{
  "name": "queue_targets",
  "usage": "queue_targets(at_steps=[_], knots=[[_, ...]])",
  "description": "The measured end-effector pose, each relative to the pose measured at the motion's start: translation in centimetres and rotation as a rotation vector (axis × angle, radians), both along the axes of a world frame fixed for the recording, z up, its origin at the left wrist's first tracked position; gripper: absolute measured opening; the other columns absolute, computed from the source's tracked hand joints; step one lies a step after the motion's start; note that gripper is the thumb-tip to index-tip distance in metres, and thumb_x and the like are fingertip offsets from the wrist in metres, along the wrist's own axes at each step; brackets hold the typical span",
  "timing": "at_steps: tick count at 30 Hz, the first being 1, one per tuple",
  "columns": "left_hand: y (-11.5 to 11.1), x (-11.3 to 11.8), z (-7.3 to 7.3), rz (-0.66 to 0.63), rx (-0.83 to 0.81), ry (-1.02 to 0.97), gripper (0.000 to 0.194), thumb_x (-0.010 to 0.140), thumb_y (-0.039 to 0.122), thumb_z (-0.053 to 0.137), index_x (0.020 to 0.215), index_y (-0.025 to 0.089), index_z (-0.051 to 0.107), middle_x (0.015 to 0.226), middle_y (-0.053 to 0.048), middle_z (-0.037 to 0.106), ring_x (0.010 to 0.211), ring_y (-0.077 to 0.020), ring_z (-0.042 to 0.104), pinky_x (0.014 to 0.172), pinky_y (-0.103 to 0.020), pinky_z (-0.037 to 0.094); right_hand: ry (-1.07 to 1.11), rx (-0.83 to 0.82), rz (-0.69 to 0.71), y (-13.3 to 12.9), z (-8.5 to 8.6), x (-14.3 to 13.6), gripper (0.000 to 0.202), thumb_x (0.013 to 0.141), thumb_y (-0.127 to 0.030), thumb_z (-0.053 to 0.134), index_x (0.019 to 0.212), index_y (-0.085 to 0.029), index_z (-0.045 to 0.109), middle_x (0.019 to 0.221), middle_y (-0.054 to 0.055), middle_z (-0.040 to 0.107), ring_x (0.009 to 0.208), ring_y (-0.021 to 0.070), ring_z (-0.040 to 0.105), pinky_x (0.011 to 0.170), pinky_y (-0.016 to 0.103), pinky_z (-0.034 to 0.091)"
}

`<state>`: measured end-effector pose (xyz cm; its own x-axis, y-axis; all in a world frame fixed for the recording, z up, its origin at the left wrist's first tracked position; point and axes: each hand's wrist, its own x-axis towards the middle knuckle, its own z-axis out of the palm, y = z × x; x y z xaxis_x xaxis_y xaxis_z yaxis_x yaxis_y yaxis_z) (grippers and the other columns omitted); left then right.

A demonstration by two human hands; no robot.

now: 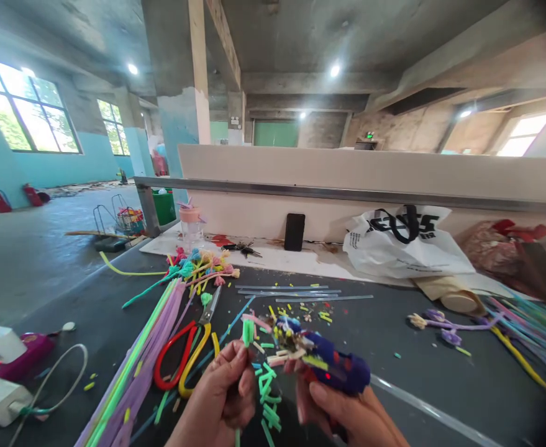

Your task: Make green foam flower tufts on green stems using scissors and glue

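My left hand point(228, 388) is closed on a green pipe cleaner point(248, 333), with a bundle of short green pieces at its top and its stem coming out below my fist. In my right hand point(342, 410) is a dark blue hot glue gun point(340, 363) with a small red light. Its nozzle end, covered in coloured bits, points left toward the green bundle, with a small gap between. Short cut green pieces point(268, 391) lie on the dark table between my hands. Scissors with red and yellow handles point(184, 360) rest left of my left hand.
Long purple and green pipe cleaners point(137, 366) and finished coloured flowers point(202, 267) lie at left. Clear glue sticks point(295, 292) lie ahead. A phone point(294, 232) leans at the back, near a white bag point(403, 242). A white charger with cable point(2, 394) sits far left.
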<state>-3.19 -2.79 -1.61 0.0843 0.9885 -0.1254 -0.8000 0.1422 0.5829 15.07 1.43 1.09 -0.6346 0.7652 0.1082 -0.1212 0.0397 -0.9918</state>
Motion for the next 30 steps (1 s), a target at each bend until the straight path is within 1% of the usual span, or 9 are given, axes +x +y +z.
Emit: queue_targets(at_steps=[4,9,13,17,19,21,24,27,30], knots=[[-0.1,0.1,0.6,0.133,-0.071,0.007,0.031,0.065,0.036,0.074,0.074,0.018,0.05,0.043,0.009,0.044,0.03,0.0006,0.012,0.03,-0.013,0.012,-0.071,0.052,0.026,-0.5,0.1,-0.2,0.037,0.076,-0.053,0.057,0.088,-0.017,0.057,0.049,-0.003,0.051,0.04,0.0085,0.042,0.043,0.021,0.031],[-0.1,0.0,0.9,0.189,-0.099,-0.019,0.041,0.053,0.035,0.081,0.07,0.017,0.049,0.043,0.01,0.043,0.031,0.0013,0.015,0.03,-0.013,0.009,-0.05,0.051,-0.011,-0.8,-0.5,-0.2,0.036,0.078,-0.052,0.055,0.089,-0.017,0.057,0.049,-0.004,0.048,0.042,0.0087,0.042,0.047,0.023,0.035],[-0.2,-0.1,0.8,0.248,-0.108,-0.012,0.04,0.056,0.038,0.079,0.074,0.017,0.051,0.044,0.011,0.042,0.031,0.0017,0.018,0.031,-0.013,0.012,-0.051,0.04,-0.108,-0.2,-0.7,-0.1,0.037,0.081,-0.051,0.052,0.09,-0.015,0.058,0.053,-0.001,0.052,0.045,0.0101,0.044,0.046,0.023,0.033],[-0.3,-0.2,0.7,0.229,-0.046,0.029,0.035,0.064,0.039,0.074,0.079,0.017,0.052,0.046,0.01,0.043,0.029,0.0009,0.02,0.031,-0.014,0.013,-0.173,0.021,-0.318,0.9,-0.5,0.2,0.039,0.079,-0.052,0.055,0.089,-0.015,0.058,0.052,-0.001,0.053,0.048,0.0123,0.047,0.047,0.023,0.034],[-0.3,-0.3,0.8,0.218,-0.037,0.032,0.035,0.064,0.039,0.074,0.079,0.017,0.051,0.048,0.01,0.045,0.03,0.001,0.021,0.031,-0.014,0.013,-0.102,0.012,-0.294,1.2,-0.5,0.4,0.038,0.077,-0.051,0.056,0.087,-0.015,0.057,0.05,-0.003,0.051,0.044,0.0108,0.044,0.045,0.023,0.033],[-0.4,-0.3,0.8,0.232,-0.033,0.019,0.034,0.064,0.037,0.075,0.077,0.017,0.05,0.05,0.009,0.046,0.031,0.0014,0.022,0.032,-0.014,0.013,-0.024,-0.044,-0.189,1.2,-0.4,0.5,0.037,0.077,-0.051,0.055,0.086,-0.015,0.057,0.048,-0.004,0.049,0.04,0.009,0.04,0.04,0.021,0.03],[-0.4,-0.3,0.9,0.233,-0.025,-0.006,0.036,0.062,0.035,0.077,0.072,0.017,0.047,0.052,0.008,0.047,0.033,0.0016,0.021,0.034,-0.015,0.012,-0.04,-0.049,-0.1,0.7,0.0,0.4,0.037,0.078,-0.051,0.055,0.086,-0.015,0.056,0.049,-0.004,0.048,0.042,0.0089,0.041,0.039,0.02,0.031],[-0.4,-0.1,0.9,0.216,-0.046,0.006,0.039,0.059,0.038,0.078,0.072,0.017,0.047,0.05,0.009,0.046,0.032,0.0013,0.019,0.033,-0.015,0.01,-0.112,0.02,-0.121,-0.1,0.4,-0.2,0.038,0.076,-0.054,0.057,0.084,-0.016,0.057,0.047,-0.004,0.047,0.042,0.0083,0.041,0.042,0.02,0.033],[-0.4,0.1,1.0,0.225,-0.074,0.052,0.036,0.061,0.038,0.076,0.074,0.018,0.048,0.047,0.009,0.045,0.032,0.0006,0.02,0.033,-0.014,0.01,-0.133,0.07,-0.178,-0.6,-0.1,-0.7,0.039,0.071,-0.056,0.061,0.079,-0.017,0.059,0.044,-0.005,0.046,0.038,0.008,0.04,0.042,0.021,0.035]])
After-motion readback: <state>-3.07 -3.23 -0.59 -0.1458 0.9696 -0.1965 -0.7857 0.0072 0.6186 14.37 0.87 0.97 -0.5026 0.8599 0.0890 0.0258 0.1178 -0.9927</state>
